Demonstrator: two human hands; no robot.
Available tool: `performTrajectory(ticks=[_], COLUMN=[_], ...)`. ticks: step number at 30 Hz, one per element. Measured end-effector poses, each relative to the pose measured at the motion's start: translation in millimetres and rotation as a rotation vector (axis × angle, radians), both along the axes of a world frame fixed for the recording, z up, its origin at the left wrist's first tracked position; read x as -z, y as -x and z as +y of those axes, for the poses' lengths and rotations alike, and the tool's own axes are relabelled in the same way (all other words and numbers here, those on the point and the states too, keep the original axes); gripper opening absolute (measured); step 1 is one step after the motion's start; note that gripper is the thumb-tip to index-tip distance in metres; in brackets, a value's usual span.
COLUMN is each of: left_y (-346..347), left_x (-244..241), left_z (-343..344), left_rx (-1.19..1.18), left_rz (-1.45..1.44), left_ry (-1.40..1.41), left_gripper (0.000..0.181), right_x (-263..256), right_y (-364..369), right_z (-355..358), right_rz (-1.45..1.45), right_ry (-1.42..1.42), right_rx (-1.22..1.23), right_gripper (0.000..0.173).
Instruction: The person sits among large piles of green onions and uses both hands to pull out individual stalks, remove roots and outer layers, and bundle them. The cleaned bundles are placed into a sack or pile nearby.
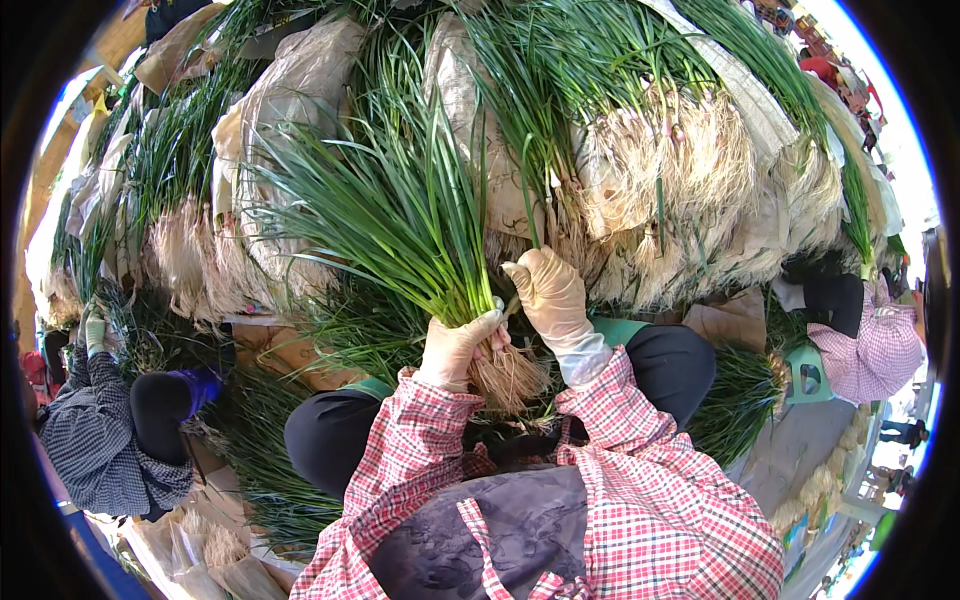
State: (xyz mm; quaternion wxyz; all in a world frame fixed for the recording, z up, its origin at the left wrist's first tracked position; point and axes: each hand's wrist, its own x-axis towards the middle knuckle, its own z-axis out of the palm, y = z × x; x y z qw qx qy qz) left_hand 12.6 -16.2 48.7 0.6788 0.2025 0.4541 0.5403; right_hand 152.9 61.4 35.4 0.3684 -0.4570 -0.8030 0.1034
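Note:
My left hand [459,346], in a pale thin glove, grips a bunch of green garlic plants [397,232] just above the small pinkish bulbs. Long green leaves fan up and to the left, while the stringy roots [510,379] hang below my thumb. To the right of the bunch, my gloved right hand [551,292] is curled closed. A single long green leaf [529,187] rises from its fingers. Both hands are above my lap, between my bent knees.
Ahead lies a high heap of similar plants [667,165], roots towards me, with woven plastic sacks [300,90] among them. Loose greens [277,450] lie by my left knee and more plants [727,405] at right. A co-worker [112,427] sits left, another [870,337] right beside a green stool [808,375].

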Motion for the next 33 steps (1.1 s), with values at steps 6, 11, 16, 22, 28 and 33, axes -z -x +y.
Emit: performTrajectory(ticks=[6, 11, 16, 22, 28, 33], left_y=[28.5, 23.2, 11.4, 17.2, 24.6, 18.6], left_x=[-15.3, -3.3, 2.6, -25.5, -35.2, -26.1], left_z=[-4.6, -1.4, 6.9, -8.0, -19.6, -6.9], left_rx=[-0.221, -0.268, -0.207, -0.361, -0.327, -0.245], left_rz=[-0.151, -0.228, -0.162, -0.148, -0.172, -0.166], left_ry=[-0.133, -0.142, -0.029, -0.189, -0.288, -0.124], left_gripper=[0.034, 0.043, 0.046, 0.049, 0.050, 0.039], right_x=[-20.4, -57.2, 8.7, -42.3, -34.4, 8.1], right_y=[-27.6, -18.8, -50.7, -52.1, -38.8, -60.6], right_z=[-4.4, 67.6, 132.9, 59.0, 86.9, 131.4], right_rz=[-0.745, -0.313, -0.384, 0.100, -0.095, -0.428], right_ry=[0.936, 0.746, 0.617, 0.658, 0.604, 0.108], right_rx=[-0.442, 0.230, 0.355, 0.004, 0.134, 0.315], right_gripper=[0.036, 0.040, 0.034, 0.020, 0.027, 0.016])
